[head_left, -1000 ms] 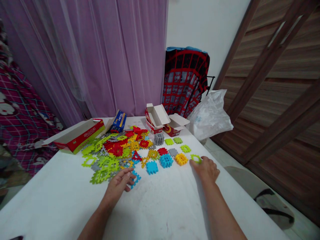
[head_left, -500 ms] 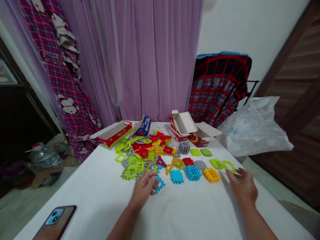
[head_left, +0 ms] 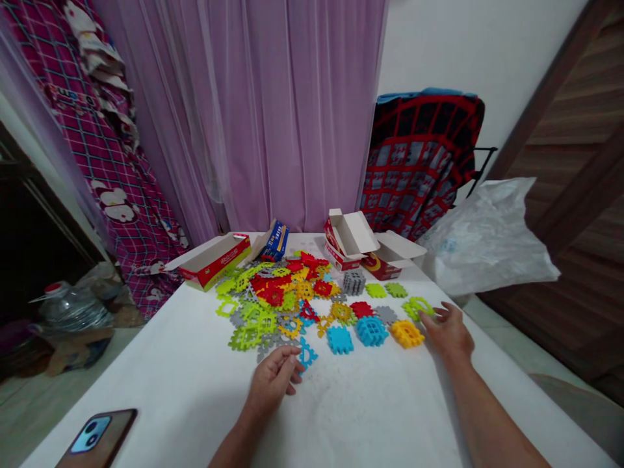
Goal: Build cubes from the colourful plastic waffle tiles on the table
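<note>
- Head view: at the near edge of the white table (head_left: 351,416), a phone (head_left: 111,439) is laid face down, perhaps to be kept out of the way.
- The left hand (head_left: 273,382) is half open, fingers loosely curled at a blue openwork piece (head_left: 308,355); no firm hold is seen.
- The right hand (head_left: 451,333) is part open, thumb at the edge of green pieces (head_left: 418,308) lying flat; whether one is gripped cannot be told.
- Beside these, the yellow stack (head_left: 407,333) and blue stack (head_left: 371,331) are set apart, apparently grouped by colour.
- Beyond, a mixed pile (head_left: 273,296) is heaped loosely.
- Farthest, an open red box (head_left: 348,242) is stood.
</note>
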`<state>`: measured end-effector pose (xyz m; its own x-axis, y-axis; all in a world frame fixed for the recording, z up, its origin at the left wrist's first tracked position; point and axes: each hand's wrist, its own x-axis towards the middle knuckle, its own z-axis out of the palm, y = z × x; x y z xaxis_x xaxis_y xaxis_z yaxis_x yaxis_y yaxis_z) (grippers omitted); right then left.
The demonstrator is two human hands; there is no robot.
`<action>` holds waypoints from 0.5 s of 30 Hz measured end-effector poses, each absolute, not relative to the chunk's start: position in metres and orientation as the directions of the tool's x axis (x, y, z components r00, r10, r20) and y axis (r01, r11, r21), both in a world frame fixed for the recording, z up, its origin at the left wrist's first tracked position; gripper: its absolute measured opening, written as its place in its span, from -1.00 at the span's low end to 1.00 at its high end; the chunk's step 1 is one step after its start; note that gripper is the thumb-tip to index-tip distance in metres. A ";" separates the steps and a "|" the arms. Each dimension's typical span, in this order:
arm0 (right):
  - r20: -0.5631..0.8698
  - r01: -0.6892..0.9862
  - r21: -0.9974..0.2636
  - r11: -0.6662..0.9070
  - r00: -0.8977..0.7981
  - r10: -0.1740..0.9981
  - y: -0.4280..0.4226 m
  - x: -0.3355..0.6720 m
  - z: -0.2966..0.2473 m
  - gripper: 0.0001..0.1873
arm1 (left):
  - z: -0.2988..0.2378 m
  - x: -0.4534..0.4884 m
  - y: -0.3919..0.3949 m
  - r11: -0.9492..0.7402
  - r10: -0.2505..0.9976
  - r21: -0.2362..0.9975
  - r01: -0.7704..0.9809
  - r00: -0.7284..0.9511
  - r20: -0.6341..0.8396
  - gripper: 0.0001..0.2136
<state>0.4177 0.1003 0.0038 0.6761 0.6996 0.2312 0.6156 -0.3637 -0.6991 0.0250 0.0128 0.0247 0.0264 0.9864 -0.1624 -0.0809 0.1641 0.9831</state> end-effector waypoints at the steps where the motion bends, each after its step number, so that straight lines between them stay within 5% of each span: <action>1: 0.237 0.628 -0.689 -0.362 0.667 0.706 0.100 0.417 0.004 -0.31 | 0.025 0.025 0.013 0.165 0.986 0.983 -0.079 0.026 -0.163 -0.54; 15: 0.274 0.724 -0.586 -0.364 0.600 0.752 0.101 0.417 0.000 -0.29 | 0.022 0.024 0.013 0.158 0.986 0.985 -0.069 0.065 -0.154 -0.57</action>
<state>0.4172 0.1009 0.0003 0.5999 0.7518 0.2737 0.7237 -0.3640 -0.5863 0.0237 0.0130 0.0216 0.0650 0.9860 -0.1538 -0.0685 0.1582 0.9850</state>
